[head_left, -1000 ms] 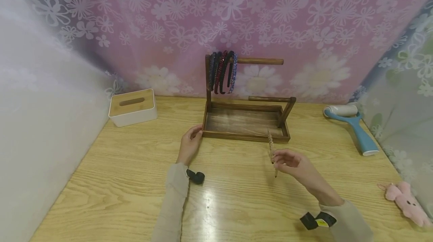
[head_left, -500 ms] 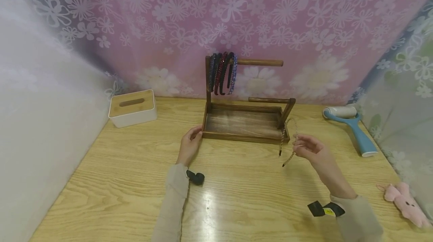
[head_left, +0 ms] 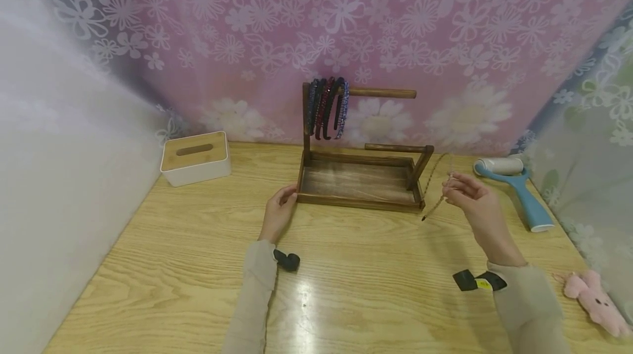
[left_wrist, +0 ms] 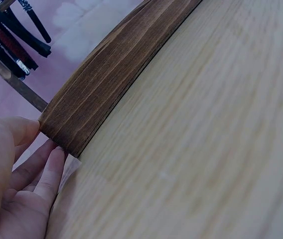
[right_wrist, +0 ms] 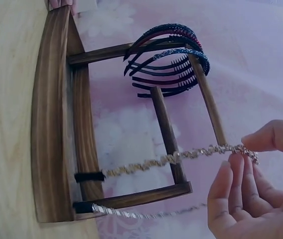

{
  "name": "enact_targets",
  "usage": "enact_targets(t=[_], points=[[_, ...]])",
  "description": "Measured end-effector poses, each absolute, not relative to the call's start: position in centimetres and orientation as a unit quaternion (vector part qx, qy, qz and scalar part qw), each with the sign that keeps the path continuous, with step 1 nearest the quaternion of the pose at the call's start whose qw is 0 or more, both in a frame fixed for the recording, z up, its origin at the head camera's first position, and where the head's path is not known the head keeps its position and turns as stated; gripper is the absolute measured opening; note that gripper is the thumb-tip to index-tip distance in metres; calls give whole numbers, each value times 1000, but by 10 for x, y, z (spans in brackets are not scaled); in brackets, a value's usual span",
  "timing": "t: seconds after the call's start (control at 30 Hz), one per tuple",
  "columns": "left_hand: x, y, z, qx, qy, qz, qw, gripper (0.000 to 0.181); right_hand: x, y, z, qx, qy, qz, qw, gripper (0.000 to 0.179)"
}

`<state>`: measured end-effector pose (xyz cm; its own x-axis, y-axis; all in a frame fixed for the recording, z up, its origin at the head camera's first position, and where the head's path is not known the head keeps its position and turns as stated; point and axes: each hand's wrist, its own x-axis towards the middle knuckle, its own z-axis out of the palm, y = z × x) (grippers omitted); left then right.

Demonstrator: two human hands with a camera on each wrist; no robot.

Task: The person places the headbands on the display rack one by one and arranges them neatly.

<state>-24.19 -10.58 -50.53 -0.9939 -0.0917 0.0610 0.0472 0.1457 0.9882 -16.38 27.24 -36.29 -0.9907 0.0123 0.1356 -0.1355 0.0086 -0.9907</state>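
Observation:
My right hand [head_left: 475,200] pinches a thin beaded headband [right_wrist: 151,163] between thumb and fingers, just right of a dark wooden headband stand [head_left: 356,201]. In the right wrist view the headband's two black-tipped ends point toward the stand's tray, apart from the fingers. My left hand [head_left: 278,214] grips the tray's front left corner, thumb and fingertips [left_wrist: 56,162] against its end. Several headbands [head_left: 326,109], dark, red and sparkly blue, hang at the left end of the stand's upper bar [head_left: 383,92]. The lower bar [head_left: 395,148] carries nothing.
A white tissue box [head_left: 198,170] with a wooden lid stands at the back left. To the right lie a blue-handled lint roller [head_left: 524,194] and a pink plush toy [head_left: 595,302]. A flowered pink backdrop [head_left: 247,29] rises behind the stand.
My right hand has moved right and away from me with the headband, from before the tray to beside its right end. The headband has turned to show its arch. My left hand stays put.

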Motion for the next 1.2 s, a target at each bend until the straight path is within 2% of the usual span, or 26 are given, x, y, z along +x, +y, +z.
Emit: enact_targets(t=[0.17,0.37,0.57,0.73,1.0,1.2], points=[[-242,-105,-504,25,-756,-653,44,31,-174,271,-355,42,-692,717,70,31],[-234,-103,-489,22,-753,-656,43,32,-189,270,-342,31,-689,719,82,49],[-222,-102,-467,10,-757,-652,35,33,-203,266,-328,40,-696,711,88,47],[-228,-102,-476,12,-753,-657,36,33,-218,262,-314,52,-720,687,90,50],[-243,-104,-503,17,-758,-651,49,31,-239,242,-288,64,-701,703,100,37],[-242,-105,-504,9,-758,-650,52,31,-254,225,-272,54,-726,678,102,44]])
